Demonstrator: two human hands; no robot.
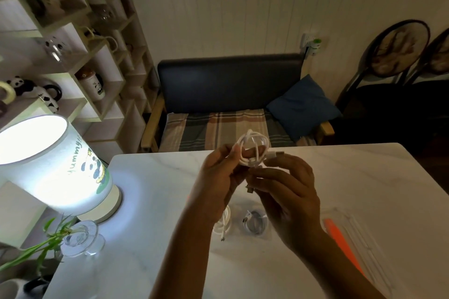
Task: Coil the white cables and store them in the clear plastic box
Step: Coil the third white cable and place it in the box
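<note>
Both hands are raised above the table (315,177). The left hand (218,177) and right hand (289,192) pinch one white cable (252,150), wound into a small loop, plug ends free. Below them two more coiled cables (224,223) lie on the marble top. The clear box (359,238) sits at the right edge; a lit lamp (56,167) stands left.

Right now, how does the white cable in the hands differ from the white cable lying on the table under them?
The held cable is up in the air, wound into a round coil gripped by the left hand and right hand; the cable on the table lies loose, untouched, partly hidden by the left wrist. Both are white with a plug end showing.
</note>
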